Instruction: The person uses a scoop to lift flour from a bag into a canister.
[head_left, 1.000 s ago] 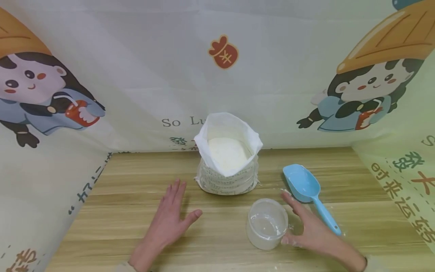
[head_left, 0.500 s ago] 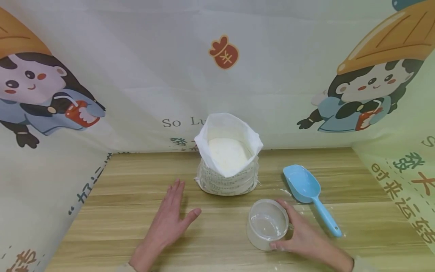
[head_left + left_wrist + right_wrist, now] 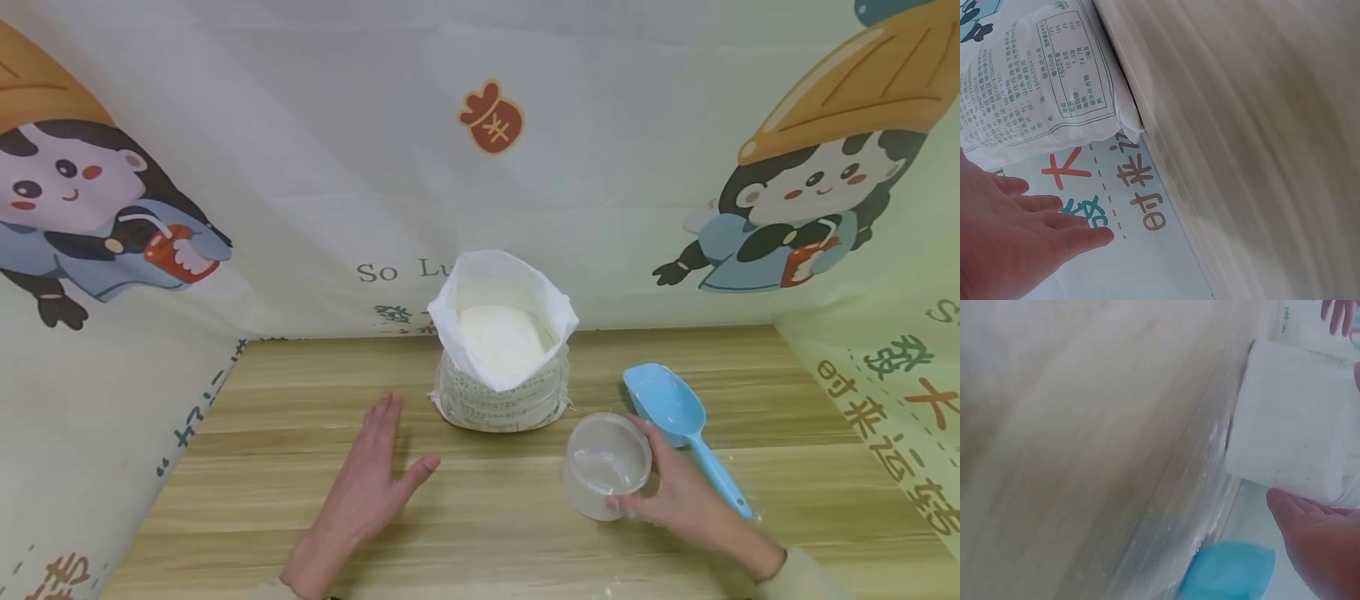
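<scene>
My right hand (image 3: 675, 496) grips a translucent round plastic tub (image 3: 588, 490) from its right side, thumb at the near wall and fingers on the far side. The tub stands upright with no lid on. In the right wrist view the tub (image 3: 1291, 419) looks cloudy white, and the hand (image 3: 1325, 550) holds its side. My left hand (image 3: 367, 479) lies to the left with straight fingers and thumb spread, holding nothing. Ahead of the hands stands an open white bag (image 3: 502, 404) of pale powder (image 3: 502, 337). The left wrist view shows the printed side of that bag (image 3: 1035, 81) beyond my fingers.
A light-blue scoop (image 3: 663, 400) lies on the wooden table (image 3: 300, 392), just beyond my right hand, its handle toward me. White powder traces mark the tabletop near it. A printed cloth (image 3: 337, 167) hangs behind and along both sides.
My right hand has come in from the tub's right side and taken hold of it. The tub has since shifted slightly right and away from me. The left hand has barely moved.
</scene>
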Available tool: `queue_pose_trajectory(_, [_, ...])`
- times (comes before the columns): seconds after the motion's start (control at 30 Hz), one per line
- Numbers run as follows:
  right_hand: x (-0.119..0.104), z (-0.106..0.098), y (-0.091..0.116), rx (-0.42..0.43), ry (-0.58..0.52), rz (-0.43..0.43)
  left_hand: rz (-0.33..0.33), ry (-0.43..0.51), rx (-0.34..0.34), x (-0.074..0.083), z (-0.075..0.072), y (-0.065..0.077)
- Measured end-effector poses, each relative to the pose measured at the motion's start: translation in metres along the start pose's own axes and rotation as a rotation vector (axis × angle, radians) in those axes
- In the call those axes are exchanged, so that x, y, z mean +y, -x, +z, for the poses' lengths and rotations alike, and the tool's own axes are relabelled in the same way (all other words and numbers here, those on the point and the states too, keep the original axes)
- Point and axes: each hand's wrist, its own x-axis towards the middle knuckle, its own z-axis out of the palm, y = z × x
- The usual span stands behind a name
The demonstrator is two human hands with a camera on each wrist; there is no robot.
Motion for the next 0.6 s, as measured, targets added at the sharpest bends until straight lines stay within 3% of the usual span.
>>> queue_pose_trajectory(0.2, [0.001,-0.003,-0.007,0.007,0.006,0.023,0.006,0.011,0.007,0.000,-0.002,-0.001])
queue_pose_trajectory(0.4, [-0.001,-0.008,0.000,0.007,0.007,-0.044,-0.012,0.066,-0.007,0.001,-0.002,-0.004])
queue_pose_trajectory(0.6, [-0.008,-0.029,0.013,0.094,0.014,-0.124,-0.092,0.250,-0.060,0.003,0.001,-0.033])
